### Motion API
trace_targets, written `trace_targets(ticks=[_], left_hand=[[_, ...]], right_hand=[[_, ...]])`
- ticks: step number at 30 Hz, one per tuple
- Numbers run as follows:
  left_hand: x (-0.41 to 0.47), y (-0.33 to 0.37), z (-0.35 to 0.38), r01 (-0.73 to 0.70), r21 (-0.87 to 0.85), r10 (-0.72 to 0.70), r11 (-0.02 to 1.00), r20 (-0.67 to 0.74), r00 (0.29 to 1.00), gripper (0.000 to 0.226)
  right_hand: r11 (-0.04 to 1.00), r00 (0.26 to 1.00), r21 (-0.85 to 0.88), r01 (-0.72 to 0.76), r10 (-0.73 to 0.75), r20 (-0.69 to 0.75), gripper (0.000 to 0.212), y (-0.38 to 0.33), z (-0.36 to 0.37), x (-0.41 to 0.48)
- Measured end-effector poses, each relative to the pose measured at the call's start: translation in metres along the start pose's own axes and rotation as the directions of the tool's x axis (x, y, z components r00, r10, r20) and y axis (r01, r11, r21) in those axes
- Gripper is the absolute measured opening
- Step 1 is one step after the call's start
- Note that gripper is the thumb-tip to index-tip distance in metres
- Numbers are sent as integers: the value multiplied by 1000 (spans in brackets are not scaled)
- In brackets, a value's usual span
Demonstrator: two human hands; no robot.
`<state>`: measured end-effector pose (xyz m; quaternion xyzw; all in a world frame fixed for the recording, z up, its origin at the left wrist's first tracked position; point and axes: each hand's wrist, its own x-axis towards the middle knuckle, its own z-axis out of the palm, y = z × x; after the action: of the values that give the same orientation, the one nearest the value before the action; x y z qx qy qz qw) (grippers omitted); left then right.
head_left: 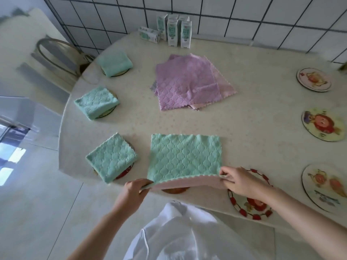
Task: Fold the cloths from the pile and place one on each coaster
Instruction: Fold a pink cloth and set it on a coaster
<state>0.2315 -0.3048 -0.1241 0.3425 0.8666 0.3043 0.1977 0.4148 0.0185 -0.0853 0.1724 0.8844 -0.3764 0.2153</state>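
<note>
Pinching green cloth (185,156): left hand (134,190), right hand (242,182) | coaster (175,190) underneath mostly hidden

Two hands (134,192) (242,182) and one unfolded green cloth (185,156) are at the surface (244,119) edge. Three folded green cloths (114,62) (96,102) (111,158) are out. Eight round coasters show: three under those cloths (120,73) (109,114) (124,172), one under the unfolded cloth (175,190), four bare (314,79) (323,125) (326,190) (249,203). One pile of purple and pink cloths (187,81), number unclear. A cluster of cartons (172,32), packed too tightly to count, one lying flat (149,34). One chair (54,53).
</note>
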Motion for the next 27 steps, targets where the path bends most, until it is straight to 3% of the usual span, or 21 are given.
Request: trace_targets(ticks=[3, 6, 11, 15, 20, 27], left_hand=[[-2, 1, -3, 101, -67, -101, 993, -4, 995, 24], [13, 5, -10, 257, -189, -272, 948, -62, 960, 24], [58, 28, -21, 409, -328, -465, 852, -114, 878, 9], [94, 33, -15, 501, -471, -590, 727, -53, 806, 24], [128, 36, -4, 594, -444, -682, 671, -54, 730, 18], [145, 28, 3, 637, -371, -702, 675, -61, 709, 26]], right_hand=[[990, 998, 130, -49, 53, -27, 12, 6, 3, -7], [956, 979, 279, -90, 136, -153, 22, 9, -1, -3], [797, 899, 589, -131, 346, -268, 17, 17, -13, 29], [755, 825, 619, -216, 480, -298, 18, 28, -14, 59], [730, 743, 622, -285, 577, -338, 17, 31, -21, 88], [651, 779, 696, -303, 590, -212, 13, 38, -27, 108]])
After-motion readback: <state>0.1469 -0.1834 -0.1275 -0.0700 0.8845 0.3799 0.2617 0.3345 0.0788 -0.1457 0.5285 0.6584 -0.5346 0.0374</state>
